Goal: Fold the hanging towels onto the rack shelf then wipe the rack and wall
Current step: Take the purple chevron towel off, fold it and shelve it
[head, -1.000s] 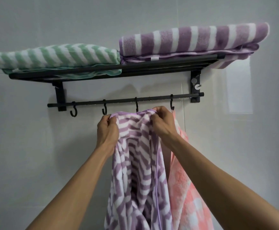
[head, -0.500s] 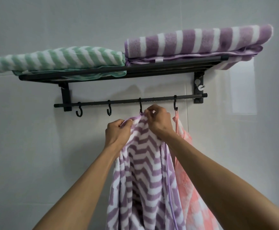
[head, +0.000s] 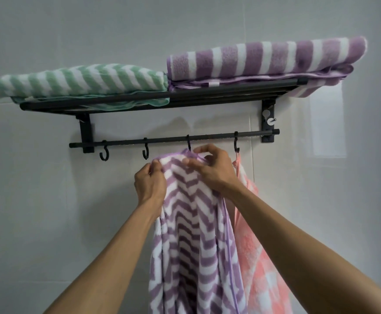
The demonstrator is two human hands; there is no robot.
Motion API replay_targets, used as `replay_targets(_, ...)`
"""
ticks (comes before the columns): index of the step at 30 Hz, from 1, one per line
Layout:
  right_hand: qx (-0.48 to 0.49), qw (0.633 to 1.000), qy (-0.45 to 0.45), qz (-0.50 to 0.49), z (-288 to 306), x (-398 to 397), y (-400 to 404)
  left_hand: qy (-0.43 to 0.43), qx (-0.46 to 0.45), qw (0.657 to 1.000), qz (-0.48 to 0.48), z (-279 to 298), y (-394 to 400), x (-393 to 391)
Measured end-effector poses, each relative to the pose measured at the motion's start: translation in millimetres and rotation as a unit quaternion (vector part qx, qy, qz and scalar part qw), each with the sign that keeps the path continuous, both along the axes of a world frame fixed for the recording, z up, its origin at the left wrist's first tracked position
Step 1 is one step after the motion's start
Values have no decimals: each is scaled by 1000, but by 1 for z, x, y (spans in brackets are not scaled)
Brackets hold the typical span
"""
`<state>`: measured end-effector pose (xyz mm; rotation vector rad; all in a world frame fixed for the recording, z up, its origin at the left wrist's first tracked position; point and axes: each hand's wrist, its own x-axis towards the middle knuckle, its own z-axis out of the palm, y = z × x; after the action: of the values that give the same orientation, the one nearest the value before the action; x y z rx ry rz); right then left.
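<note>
A purple-and-white zigzag towel [head: 191,234] hangs from the third hook [head: 188,143] of the black wall rack [head: 162,99]. My left hand [head: 149,182] grips its top edge on the left. My right hand [head: 212,167] pinches the top edge just under that hook. A pink-and-white towel [head: 259,257] hangs from the fourth hook [head: 236,143], partly behind my right arm. On the shelf lie a folded green-and-white towel [head: 76,81] at the left and a folded purple striped towel [head: 266,58] at the right.
Two bare hooks [head: 104,155] [head: 146,152] hang on the rail left of the towels. Grey tiled wall [head: 37,211] surrounds the rack. A pale rectangular patch [head: 323,128] marks the wall at the right bracket.
Both hands have risen with the purple zigzag towel's top edge toward the third hook. The view has shifted slightly so the rack sits more to the right.
</note>
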<state>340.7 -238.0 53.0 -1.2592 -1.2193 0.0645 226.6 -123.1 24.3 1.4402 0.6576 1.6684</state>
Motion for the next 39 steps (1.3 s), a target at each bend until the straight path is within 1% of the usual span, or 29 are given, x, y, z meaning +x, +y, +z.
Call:
replay_targets(3,-76,997,-17,-7,-16,16,-8,-28,-15,999,17,-4,13,-14)
replay_targets(7,-141,984,-97,-48,-49,28,-6,-18,-10,1000,21,-9,20,-33)
replay_targets(10,-192,957,-192,-98,-75,19,-5,-20,-12,999,24,-4,13,-49)
replay_targets(12,-231,936,-226,-139,-93,8,-6,-14,14,999,40,-1,6,-65)
replay_targets(15,-285,922,-207,-162,-122,-11,-8,-20,47,996,68,2,-4,-97)
replay_targets(19,-346,896,-193,-198,-166,-26,-8,-47,63,989,129,15,-9,-151)
replay_targets(23,-388,884,-125,-231,-205,-44,-27,-54,84,976,193,22,-15,-212)
replay_targets(25,-396,883,-80,-238,-213,-58,-38,-44,80,975,203,16,-18,-245)
replay_targets(26,-390,891,-41,-230,-212,-69,-43,-22,70,978,198,9,-17,-260)
replay_targets(28,-348,913,25,-211,-203,-93,-49,34,29,985,168,-12,-16,-286)
replay_targets(30,-296,936,38,-187,-184,-122,-53,112,-7,984,138,-41,-23,-301)
replay_targets(32,-241,961,2,-137,-160,-161,-57,184,-32,980,70,-73,-42,-309)
replay_targets(34,-206,975,-41,-75,-137,-206,-65,309,-24,951,-9,-103,-72,-312)
replay_targets(35,-201,976,-67,-55,-127,-225,-68,352,-19,934,-63,-116,-86,-310)
replay_targets(36,-205,973,-98,-46,-120,-244,-74,374,-20,919,-121,-127,-102,-311)
replay_targets(37,-207,969,-126,-37,-112,-260,-78,377,-19,910,-172,-136,-114,-312)
replay_targets(38,-213,965,-152,-32,-106,-275,-87,375,-19,904,-203,-145,-125,-314)
replay_targets(39,-216,960,-176,-24,-101,-284,-94,361,-17,909,-208,-149,-132,-315)
